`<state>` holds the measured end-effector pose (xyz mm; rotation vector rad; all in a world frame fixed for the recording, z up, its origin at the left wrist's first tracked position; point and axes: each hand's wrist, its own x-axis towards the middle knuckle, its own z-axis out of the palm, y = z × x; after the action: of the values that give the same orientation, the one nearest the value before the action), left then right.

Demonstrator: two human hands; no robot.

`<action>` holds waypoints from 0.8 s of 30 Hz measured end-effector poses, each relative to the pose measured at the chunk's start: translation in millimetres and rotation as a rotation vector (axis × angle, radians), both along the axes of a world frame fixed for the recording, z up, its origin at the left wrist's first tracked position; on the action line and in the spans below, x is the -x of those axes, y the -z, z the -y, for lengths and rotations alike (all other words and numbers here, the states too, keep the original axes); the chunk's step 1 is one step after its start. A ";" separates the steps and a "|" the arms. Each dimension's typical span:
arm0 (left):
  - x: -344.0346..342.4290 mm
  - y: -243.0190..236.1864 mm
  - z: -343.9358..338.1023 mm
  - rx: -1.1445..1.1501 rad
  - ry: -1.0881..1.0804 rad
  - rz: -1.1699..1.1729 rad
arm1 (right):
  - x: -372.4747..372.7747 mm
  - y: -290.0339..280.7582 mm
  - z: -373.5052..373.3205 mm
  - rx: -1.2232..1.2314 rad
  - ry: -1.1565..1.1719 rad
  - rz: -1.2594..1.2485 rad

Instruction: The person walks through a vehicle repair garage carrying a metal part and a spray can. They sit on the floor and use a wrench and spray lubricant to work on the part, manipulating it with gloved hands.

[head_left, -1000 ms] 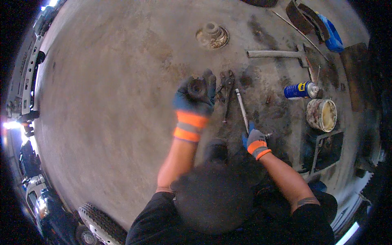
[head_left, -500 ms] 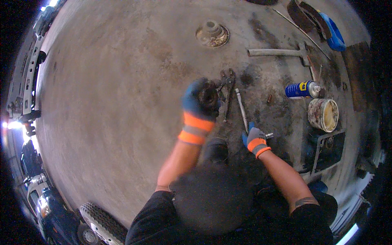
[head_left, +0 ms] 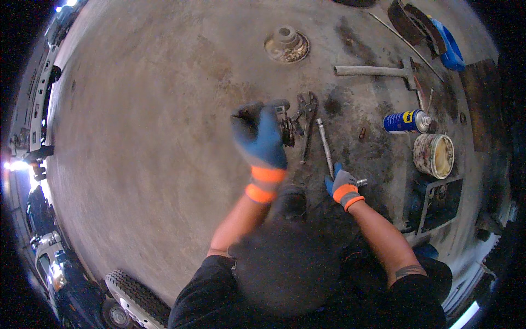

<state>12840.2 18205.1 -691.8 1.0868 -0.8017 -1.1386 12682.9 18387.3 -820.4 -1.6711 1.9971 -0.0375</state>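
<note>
My left hand (head_left: 258, 134), in a blue and grey glove with an orange cuff, is blurred, with thumb and fingers apart. Right beside it is a dark, greasy ringed metal part (head_left: 287, 131); whether glove and part touch is unclear. In my right hand (head_left: 343, 186), gloved alike, is a long silver socket wrench (head_left: 324, 143). Its bar points away from me, and a shiny socket end (head_left: 361, 182) shows to the right of the glove. Dark locking pliers (head_left: 308, 118) lie on the floor between the metal part and the wrench.
A hammer (head_left: 372, 71), a blue spray can (head_left: 406, 121) and a dirty tub of pale grease (head_left: 434, 156) are to the right. A flanged hub (head_left: 286, 44) sits farther off. Curved brake shoes (head_left: 416, 27) are at the far right, a tire (head_left: 137, 299) at the lower left.
My left hand has turned and its fingers have spread leftward. The dark metal part, earlier in that hand with its round face up, now shows its side. The right hand keeps the wrench almost unmoved.
</note>
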 end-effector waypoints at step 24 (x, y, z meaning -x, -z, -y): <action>1.7 -10.7 -4.6 0.087 -0.011 -0.198 | 0.3 -4.5 4.5 -0.076 0.035 0.024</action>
<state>12838.5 18209.7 -681.1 0.8895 -0.6825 -1.1710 12682.6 18382.8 -816.0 -1.5813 1.9854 0.0057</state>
